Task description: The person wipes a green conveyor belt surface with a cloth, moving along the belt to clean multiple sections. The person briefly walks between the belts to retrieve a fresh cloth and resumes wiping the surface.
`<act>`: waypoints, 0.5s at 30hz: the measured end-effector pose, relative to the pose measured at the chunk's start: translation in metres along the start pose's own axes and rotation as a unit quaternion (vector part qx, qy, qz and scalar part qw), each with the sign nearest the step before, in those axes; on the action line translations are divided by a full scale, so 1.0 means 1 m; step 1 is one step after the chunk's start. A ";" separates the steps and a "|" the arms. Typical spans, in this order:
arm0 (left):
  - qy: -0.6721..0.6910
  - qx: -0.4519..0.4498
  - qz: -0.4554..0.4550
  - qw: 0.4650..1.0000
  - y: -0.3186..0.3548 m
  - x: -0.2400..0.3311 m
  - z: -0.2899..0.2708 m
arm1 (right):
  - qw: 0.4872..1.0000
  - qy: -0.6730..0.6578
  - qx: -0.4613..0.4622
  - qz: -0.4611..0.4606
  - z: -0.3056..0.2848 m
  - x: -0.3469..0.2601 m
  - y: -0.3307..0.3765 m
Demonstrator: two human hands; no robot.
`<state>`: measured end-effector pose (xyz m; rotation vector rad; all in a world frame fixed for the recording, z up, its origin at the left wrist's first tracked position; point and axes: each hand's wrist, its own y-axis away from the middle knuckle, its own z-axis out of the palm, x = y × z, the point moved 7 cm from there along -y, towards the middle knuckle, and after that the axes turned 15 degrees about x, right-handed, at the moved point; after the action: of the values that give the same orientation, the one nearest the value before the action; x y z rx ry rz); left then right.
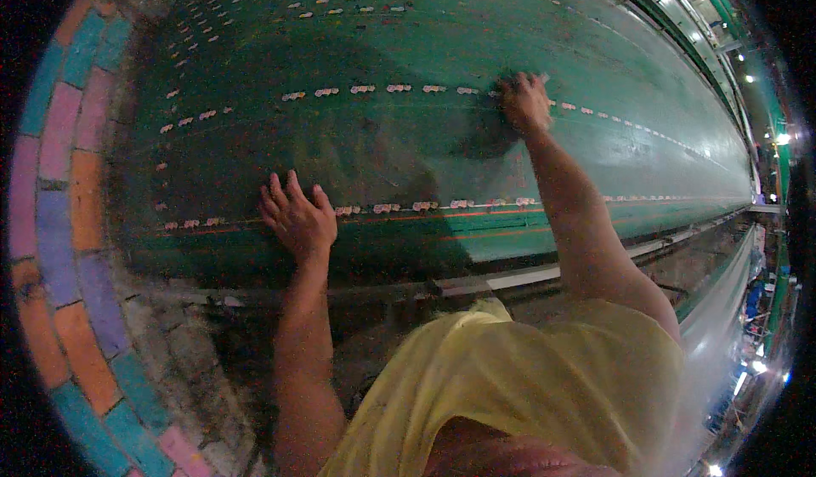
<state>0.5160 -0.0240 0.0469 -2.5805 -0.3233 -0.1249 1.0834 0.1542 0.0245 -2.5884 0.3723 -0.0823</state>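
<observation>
Hands press the green cloth [408, 43]: left hand [297, 215] spread flat, right hand [525, 103] curled farther up.

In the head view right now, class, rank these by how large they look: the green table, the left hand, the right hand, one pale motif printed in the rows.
1. Green table, by far the largest.
2. Left hand and right hand: the left looks bigger, but it is nearer the camera, so unranked.
3. One pale motif, smallest.

Dim hall: coloured floor tiles [59, 222] along the left, ceiling lights [748, 77] glaring at the far right.
</observation>
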 end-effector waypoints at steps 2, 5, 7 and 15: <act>0.005 0.006 -0.004 1.000 0.001 -0.006 -0.001 | 0.988 -0.077 -0.100 -0.085 0.011 -0.108 -0.021; 0.030 0.021 0.022 0.999 0.003 0.005 -0.006 | 0.979 -0.175 -0.029 -0.098 -0.008 -0.219 0.003; 0.038 0.032 0.029 0.998 -0.004 0.008 -0.010 | 0.966 -0.193 -0.092 -0.145 0.006 -0.265 0.020; 0.009 -0.033 -0.015 0.999 -0.001 -0.009 -0.010 | 0.677 -0.632 -0.355 0.126 -0.156 -0.220 0.162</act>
<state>0.5069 -0.0297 0.0546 -2.6390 -0.3557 -0.1727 0.8121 0.0051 0.0798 -2.4427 0.1994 2.1918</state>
